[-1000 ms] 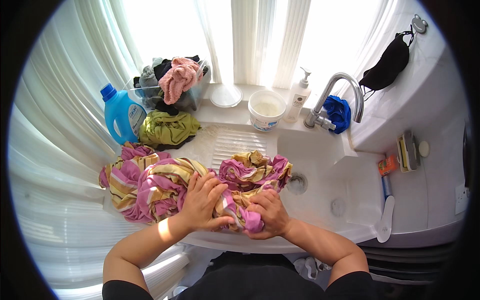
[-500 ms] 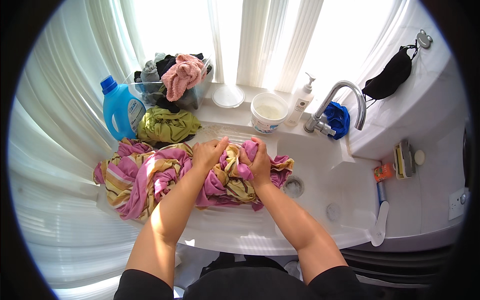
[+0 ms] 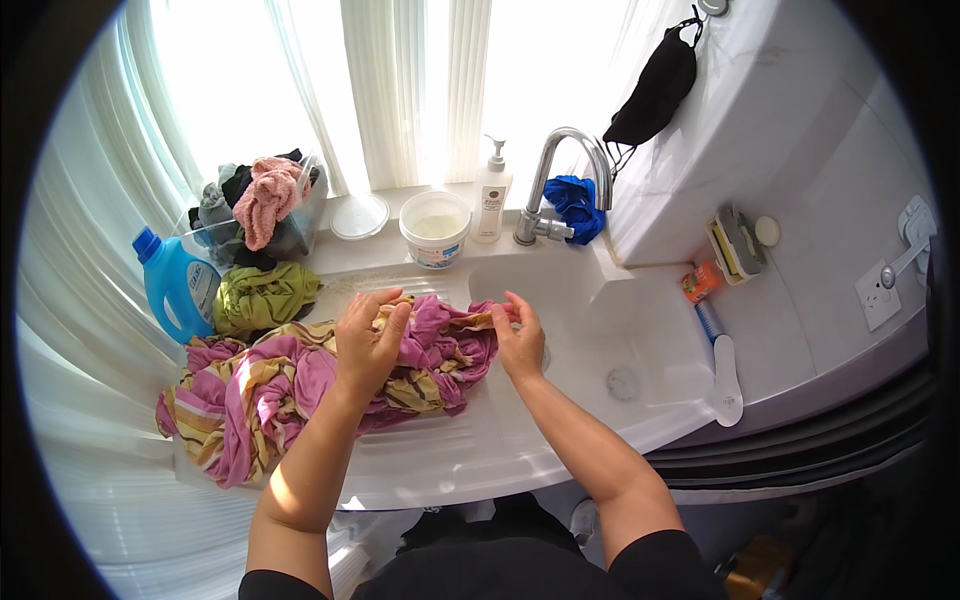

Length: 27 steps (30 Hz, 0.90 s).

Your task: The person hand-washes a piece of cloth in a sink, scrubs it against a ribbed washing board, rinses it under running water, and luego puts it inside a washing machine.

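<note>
A wet, bunched pink, yellow and brown striped cloth lies across the ribbed washboard side of the white sink. Over its middle is my left hand, thumb and fingers apart, with no cloth visibly gripped. At the cloth's right end, my right hand has its thumb and fingers on a raised yellow edge, which it seems to pinch. The fingertips partly hide that edge. Behind the striped cloth sits a crumpled green cloth.
A blue detergent bottle and a clear bin of clothes stand back left. Along the ledge are a round lid, a white tub, a pump bottle and a faucet. A brush lies at right.
My view has swung right. Both hands have loosened from their grasp on the bunched cloth. The cloth's right end has shifted left, away from the drain, and my hands are farther apart.
</note>
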Each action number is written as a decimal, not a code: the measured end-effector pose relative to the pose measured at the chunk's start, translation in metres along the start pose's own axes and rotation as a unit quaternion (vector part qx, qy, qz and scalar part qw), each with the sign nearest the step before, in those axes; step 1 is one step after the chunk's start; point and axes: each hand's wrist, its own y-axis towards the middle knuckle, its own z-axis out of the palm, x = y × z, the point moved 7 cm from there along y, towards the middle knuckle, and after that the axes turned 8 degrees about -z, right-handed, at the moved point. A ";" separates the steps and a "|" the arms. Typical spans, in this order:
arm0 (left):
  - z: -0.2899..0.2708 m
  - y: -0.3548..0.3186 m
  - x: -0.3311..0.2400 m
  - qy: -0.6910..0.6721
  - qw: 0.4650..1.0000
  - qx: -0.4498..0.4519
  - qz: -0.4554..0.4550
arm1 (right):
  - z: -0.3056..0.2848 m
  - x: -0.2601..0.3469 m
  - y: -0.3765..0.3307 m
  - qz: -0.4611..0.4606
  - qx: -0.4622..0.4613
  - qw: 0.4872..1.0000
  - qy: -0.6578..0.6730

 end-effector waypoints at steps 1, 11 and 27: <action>0.012 -0.008 -0.016 -0.051 0.998 0.021 -0.009 | -0.024 -0.015 0.023 -0.006 -0.065 0.996 -0.056; 0.209 -0.049 -0.031 -0.335 0.894 0.125 -0.271 | -0.078 -0.072 0.209 -0.061 0.049 0.981 -0.178; 0.360 -0.084 0.090 -0.531 0.586 -0.152 -0.593 | -0.038 -0.161 0.019 0.555 -0.071 0.679 0.475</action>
